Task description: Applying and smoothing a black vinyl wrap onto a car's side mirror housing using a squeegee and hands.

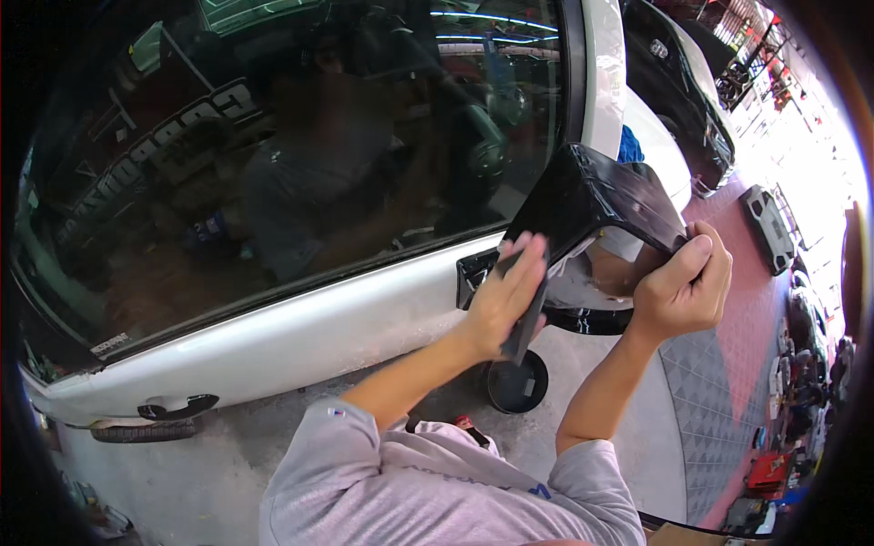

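The left hand, fingers straight and nearly together, grips a flat dark strip; the right hand pinches a glossy black sheet over the white car's side mirror.

Left hand blurred; grey shirt cut off

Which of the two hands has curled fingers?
The right hand, pinching a corner of the glossy black sheet; the left hand has its fingers stretched out.
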`<state>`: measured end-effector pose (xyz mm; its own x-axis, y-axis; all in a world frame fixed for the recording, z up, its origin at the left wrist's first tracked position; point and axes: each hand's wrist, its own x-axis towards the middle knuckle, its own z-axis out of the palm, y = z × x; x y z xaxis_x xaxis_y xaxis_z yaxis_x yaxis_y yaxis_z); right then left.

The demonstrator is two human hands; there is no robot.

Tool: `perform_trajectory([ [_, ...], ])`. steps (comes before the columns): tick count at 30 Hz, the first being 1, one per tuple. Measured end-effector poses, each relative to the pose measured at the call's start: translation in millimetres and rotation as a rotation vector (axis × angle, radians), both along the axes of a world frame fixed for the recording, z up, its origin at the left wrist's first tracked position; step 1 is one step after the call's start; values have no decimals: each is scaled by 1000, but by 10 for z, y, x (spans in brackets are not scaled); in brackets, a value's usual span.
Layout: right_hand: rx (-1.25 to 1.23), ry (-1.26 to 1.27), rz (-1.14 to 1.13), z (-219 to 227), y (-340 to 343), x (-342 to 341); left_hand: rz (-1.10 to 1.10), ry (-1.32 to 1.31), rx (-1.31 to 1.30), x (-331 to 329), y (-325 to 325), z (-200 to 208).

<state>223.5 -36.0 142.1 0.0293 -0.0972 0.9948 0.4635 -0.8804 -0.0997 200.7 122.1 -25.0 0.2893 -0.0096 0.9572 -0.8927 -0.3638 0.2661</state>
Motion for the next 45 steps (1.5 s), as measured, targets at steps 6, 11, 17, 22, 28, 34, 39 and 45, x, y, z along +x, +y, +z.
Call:
perform_trajectory([
  [6, 7, 16, -2, -35, -37, -2, 14, -46, 66, 62, 151, 859],
  [11, 16, 0, 8, -32, 20, 62, -4, 56, -5, -147, -38, -62],
  [17, 5, -35, 77, -53, -34, 134, -25, 33, 13, -18, 189, 553],
  [22, 31, -2, 34, -65, -83, 151, 58, 247, -8, -368, 53, -219],
  [28, 76, -14, 13, 3, -149, 168, -93, 165, -18, -156, 95, 239],
  [34, 47, 2, 6, 38, -137, 163, -110, 244, -227, -431, -83, 41],
  [39, -26, -95, 56, 104, -348, 275, 40, 357, -242, -534, -269, -127],
  [45, -49, -130, 36, 193, -478, 345, 71, 339, -370, -509, -345, -65],
])
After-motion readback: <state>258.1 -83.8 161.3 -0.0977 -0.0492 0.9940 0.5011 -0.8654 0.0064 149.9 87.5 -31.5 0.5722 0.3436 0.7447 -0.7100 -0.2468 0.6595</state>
